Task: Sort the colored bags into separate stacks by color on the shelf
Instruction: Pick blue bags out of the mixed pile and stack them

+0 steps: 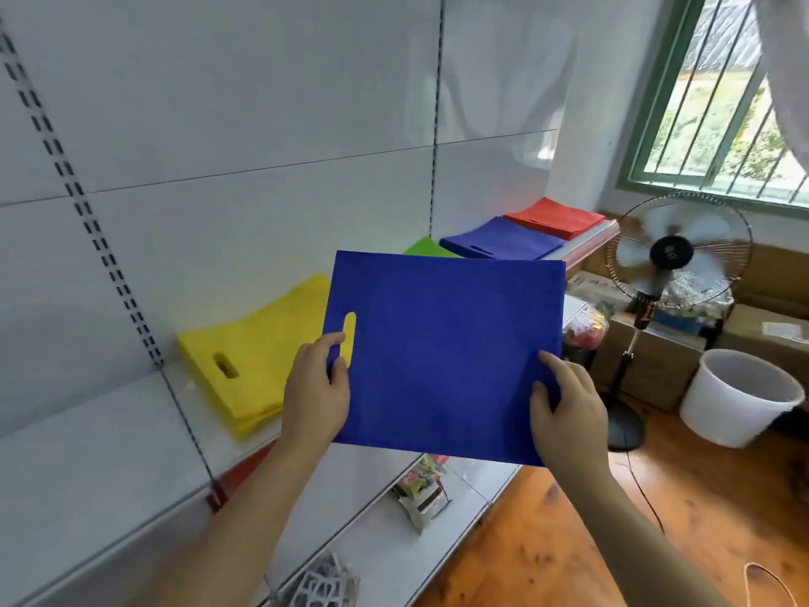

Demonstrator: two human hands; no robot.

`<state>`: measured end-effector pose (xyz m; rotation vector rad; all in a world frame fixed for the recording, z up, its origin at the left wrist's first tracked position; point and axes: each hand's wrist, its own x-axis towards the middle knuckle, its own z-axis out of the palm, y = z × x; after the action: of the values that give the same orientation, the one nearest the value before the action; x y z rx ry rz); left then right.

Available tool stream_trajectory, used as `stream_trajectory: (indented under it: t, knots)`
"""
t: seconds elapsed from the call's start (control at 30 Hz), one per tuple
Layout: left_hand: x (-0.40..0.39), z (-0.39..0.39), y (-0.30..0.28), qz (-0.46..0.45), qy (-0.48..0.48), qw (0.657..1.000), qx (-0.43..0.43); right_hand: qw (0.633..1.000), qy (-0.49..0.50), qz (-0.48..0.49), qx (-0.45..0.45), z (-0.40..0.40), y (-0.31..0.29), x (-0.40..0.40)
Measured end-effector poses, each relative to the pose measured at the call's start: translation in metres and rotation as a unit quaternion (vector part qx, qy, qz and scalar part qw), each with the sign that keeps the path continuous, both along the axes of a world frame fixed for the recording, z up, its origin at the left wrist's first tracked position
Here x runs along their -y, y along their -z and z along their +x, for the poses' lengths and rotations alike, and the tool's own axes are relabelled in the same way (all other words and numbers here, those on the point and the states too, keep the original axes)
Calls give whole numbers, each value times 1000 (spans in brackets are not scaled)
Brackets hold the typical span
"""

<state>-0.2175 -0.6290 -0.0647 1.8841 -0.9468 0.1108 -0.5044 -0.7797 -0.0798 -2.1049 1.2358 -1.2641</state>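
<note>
You are holding one blue bag (446,352) flat and spread in front of you, above the front edge of the shelf (109,435), so it is covering most of the green stack (427,247) behind it. Judged step: carrying this bag to the blue stack (503,243), which is lying at about 1 o'clock from the held bag, between the green stack and the red stack (556,217); the yellow stack (249,352) is sitting at about 9 o'clock. To do this well, you are best keeping the bag taut between both hands, swinging it up and right, and lowering it square onto the blue stack with its cut-out handle facing the same way as the slot visible on the stack's near-left edge; corners aligned, no overhang onto green or red. The fabric looks thin and limp, so letting one side go early is likely to fold it. Grip notes: your left hand (315,387) is closed on the bag's left edge just below the handle slot, thumb lying on the front face, fingers hidden behind. Your right hand (569,414) is pinching the lower right corner area, thumb and index finger pressing the front face, remaining fingers behind and out of sight. Both hands are clamped on the bag, neither hanging open. Three other colours are already stacked apart along the shelf.
</note>
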Motion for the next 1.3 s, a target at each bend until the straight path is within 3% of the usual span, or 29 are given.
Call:
stream_trajectory:
  t: [0.5, 0.67, 1.0, 1.3]
  knots:
    - [316, -49, -4, 20, 128, 991, 19, 989, 137, -15, -61, -71, -16, 233]
    - [401, -67, 5, 4, 149, 988, 37, 988, 143, -1, -55, -98, -6, 318]
    - [534, -86, 9, 18, 33, 999, 5, 996, 26, -19, -87, -97, -18, 514]
    - [586, -43, 17, 41, -98, 994, 0, 992, -87, -22, -91, 3, -25, 641]
